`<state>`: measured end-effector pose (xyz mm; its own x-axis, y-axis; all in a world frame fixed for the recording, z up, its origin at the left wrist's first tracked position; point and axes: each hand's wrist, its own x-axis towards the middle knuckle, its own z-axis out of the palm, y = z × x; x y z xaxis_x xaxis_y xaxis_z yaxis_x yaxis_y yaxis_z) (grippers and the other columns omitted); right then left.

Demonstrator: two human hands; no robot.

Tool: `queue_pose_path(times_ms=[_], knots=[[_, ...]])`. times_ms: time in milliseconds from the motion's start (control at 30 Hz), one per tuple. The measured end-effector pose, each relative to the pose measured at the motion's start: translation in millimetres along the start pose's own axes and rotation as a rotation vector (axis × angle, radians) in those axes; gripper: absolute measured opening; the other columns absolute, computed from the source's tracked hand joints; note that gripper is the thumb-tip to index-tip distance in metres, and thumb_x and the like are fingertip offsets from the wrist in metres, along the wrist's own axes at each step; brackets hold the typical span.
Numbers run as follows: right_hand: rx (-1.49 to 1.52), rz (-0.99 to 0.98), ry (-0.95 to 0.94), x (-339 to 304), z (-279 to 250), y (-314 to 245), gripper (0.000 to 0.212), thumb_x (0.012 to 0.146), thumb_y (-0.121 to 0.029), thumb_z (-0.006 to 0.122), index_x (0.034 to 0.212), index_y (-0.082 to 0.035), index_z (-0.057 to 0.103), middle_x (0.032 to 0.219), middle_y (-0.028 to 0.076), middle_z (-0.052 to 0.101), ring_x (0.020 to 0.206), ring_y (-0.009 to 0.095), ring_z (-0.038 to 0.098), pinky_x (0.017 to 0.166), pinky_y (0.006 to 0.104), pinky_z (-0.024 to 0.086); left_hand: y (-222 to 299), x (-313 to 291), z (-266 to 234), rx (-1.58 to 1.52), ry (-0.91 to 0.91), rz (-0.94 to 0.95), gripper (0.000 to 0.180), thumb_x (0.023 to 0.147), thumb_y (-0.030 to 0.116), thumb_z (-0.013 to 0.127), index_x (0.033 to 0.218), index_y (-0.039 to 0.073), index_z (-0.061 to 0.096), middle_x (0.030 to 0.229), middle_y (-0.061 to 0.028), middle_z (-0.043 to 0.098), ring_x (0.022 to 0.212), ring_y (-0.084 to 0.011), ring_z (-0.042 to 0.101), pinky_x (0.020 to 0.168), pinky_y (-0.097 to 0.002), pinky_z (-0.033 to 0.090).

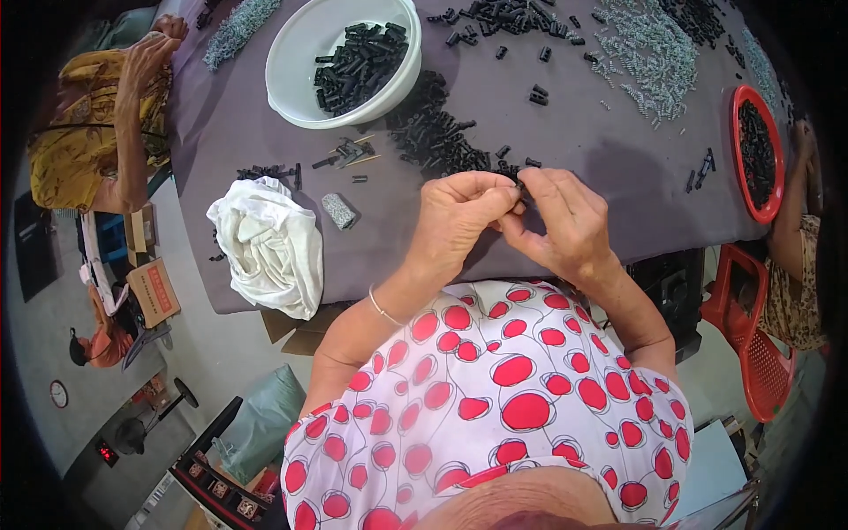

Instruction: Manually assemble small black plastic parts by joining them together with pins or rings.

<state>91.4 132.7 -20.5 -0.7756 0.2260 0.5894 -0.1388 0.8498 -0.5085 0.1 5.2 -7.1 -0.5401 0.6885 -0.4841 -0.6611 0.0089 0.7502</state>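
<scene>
My left hand (450, 221) and my right hand (570, 225) meet over the near edge of the cloth-covered table. Between their pinched fingertips is a small black plastic part (519, 183), mostly covered by the fingers. Just beyond my hands spreads a heap of short black plastic tubes (433, 132), a few of them loose next to my fingers. Left of the heap lie several thin sticks and dark slim pieces (349, 153). A grey speckled cylinder (338, 212) rests on the table beside a crumpled white cloth (269, 247).
A white bowl (281, 71) of black tubes stands beyond the heap. Small metal springs (649, 66) lie piled at the far right. A red basket (771, 199) of dark parts sits at the right edge, near a red chair (755, 362). Other people sit at both sides.
</scene>
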Motion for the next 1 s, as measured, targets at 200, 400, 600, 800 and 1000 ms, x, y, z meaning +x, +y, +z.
queue_pose_path(times_ms=[200, 400, 600, 800, 1000], knots=[[-0.051, 0.007, -0.072, 5, -3, -5, 0.028, 0.06, -0.007, 0.072, 0.082, -0.003, 0.056, 0.066, 0.005, 0.05, 0.058, 0.023, 0.056, 0.05, 0.0327, 0.047, 1, 1, -4, 0.071, -0.037, -0.038, 0.012, 0.084, 0.007, 0.063, 0.086, -0.004, 0.068, 0.077, -0.0064, 0.067, 0.068, -0.0096, 0.061, 0.063, -0.0224, 0.05], [-0.01, -0.013, -0.027, 8, -6, 5, 0.026, 0.059, -0.005, 0.07, 0.081, -0.001, 0.057, 0.063, 0.006, 0.049, 0.054, 0.023, 0.053, 0.048, 0.0321, 0.045, 14, -1, -2, -0.041, -0.086, -0.115, 0.027, 0.092, 0.017, 0.051, 0.098, -0.005, 0.064, 0.089, -0.0094, 0.066, 0.075, -0.0136, 0.064, 0.066, -0.0241, 0.051], [-0.006, -0.032, -0.067, 8, -12, 4, 0.022, 0.059, -0.007, 0.069, 0.072, -0.005, 0.052, 0.061, 0.006, 0.045, 0.053, 0.023, 0.051, 0.047, 0.034, 0.043, 11, -6, -7, 0.034, -0.112, -0.127, 0.033, 0.094, 0.023, 0.051, 0.105, -0.007, 0.06, 0.089, -0.0111, 0.065, 0.077, -0.0151, 0.065, 0.067, -0.0258, 0.053], [0.066, 0.0, 0.022, 3, -1, 1, 0.021, 0.058, -0.006, 0.068, 0.063, -0.006, 0.047, 0.056, 0.006, 0.041, 0.046, 0.023, 0.047, 0.043, 0.0341, 0.041, 9, -8, -8, 0.061, -0.167, -0.149, 0.023, 0.093, 0.016, 0.056, 0.1, -0.006, 0.062, 0.083, -0.0075, 0.064, 0.074, -0.012, 0.062, 0.067, -0.0242, 0.051], [0.209, -0.022, -0.166, 9, -15, 7, 0.022, 0.065, -0.008, 0.067, 0.082, -0.003, 0.055, 0.07, 0.01, 0.053, 0.06, 0.026, 0.056, 0.054, 0.0352, 0.048, 20, -10, -7, 0.085, -0.19, -0.127, 0.016, 0.091, 0.007, 0.059, 0.098, -0.006, 0.063, 0.085, -0.009, 0.066, 0.075, -0.0116, 0.061, 0.066, -0.0243, 0.051]])
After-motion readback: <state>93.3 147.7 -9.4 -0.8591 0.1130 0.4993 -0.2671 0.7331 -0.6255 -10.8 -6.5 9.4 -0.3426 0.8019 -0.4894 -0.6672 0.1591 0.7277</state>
